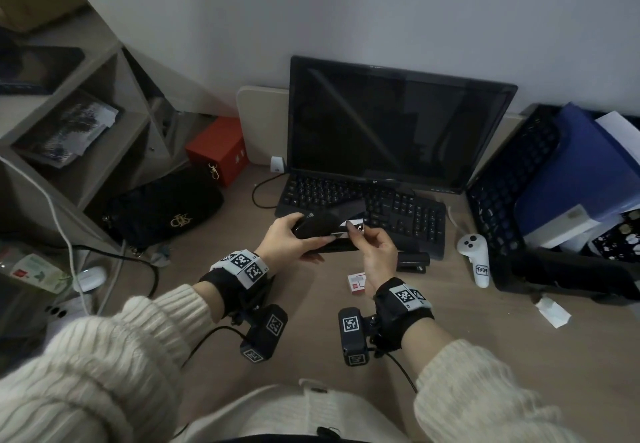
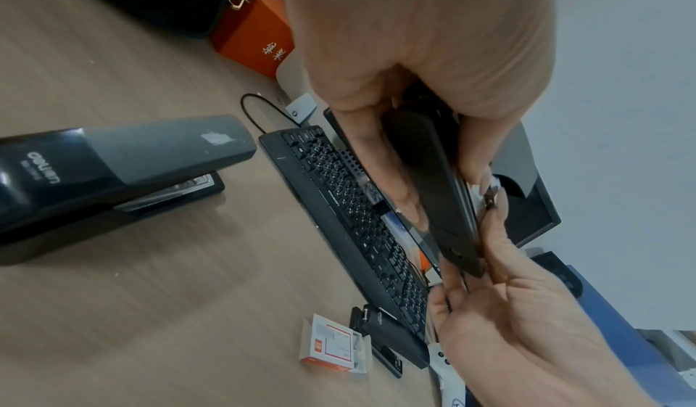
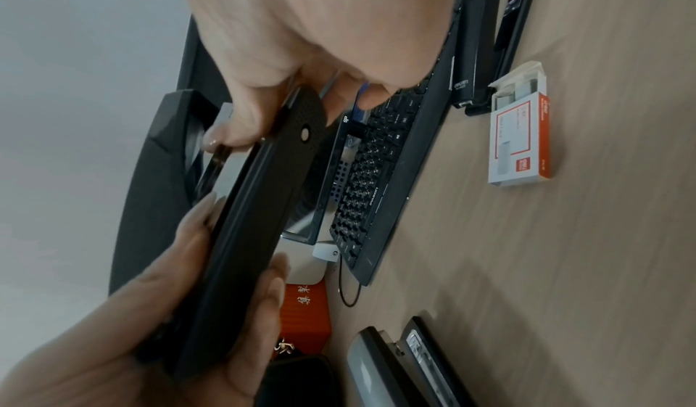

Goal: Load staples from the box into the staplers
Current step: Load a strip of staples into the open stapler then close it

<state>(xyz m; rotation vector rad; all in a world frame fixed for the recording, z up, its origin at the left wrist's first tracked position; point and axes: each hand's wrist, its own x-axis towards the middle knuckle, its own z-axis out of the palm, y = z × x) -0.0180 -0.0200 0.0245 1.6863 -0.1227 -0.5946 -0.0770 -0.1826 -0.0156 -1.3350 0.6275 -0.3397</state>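
My left hand (image 1: 294,231) grips a black stapler (image 1: 322,221) by its rear, held above the desk with its top arm swung open. My right hand (image 1: 358,233) pinches the front end of its silver magazine; whether staples sit between the fingers I cannot tell. In the left wrist view the stapler (image 2: 433,175) runs from my left palm to the right hand's fingertips (image 2: 493,202). An open red-and-white staple box (image 1: 356,283) lies on the desk below my right hand. A small black stapler (image 1: 412,262) lies by the keyboard. A large grey-and-black stapler (image 2: 113,172) sits on the desk to the left.
A black keyboard (image 1: 398,214) and a dark monitor (image 1: 391,124) stand just behind the hands. A black handbag (image 1: 162,207) and a red box (image 1: 218,148) sit at the left by a shelf. A white controller (image 1: 476,255) and a mesh tray (image 1: 512,179) with blue folders are at the right.
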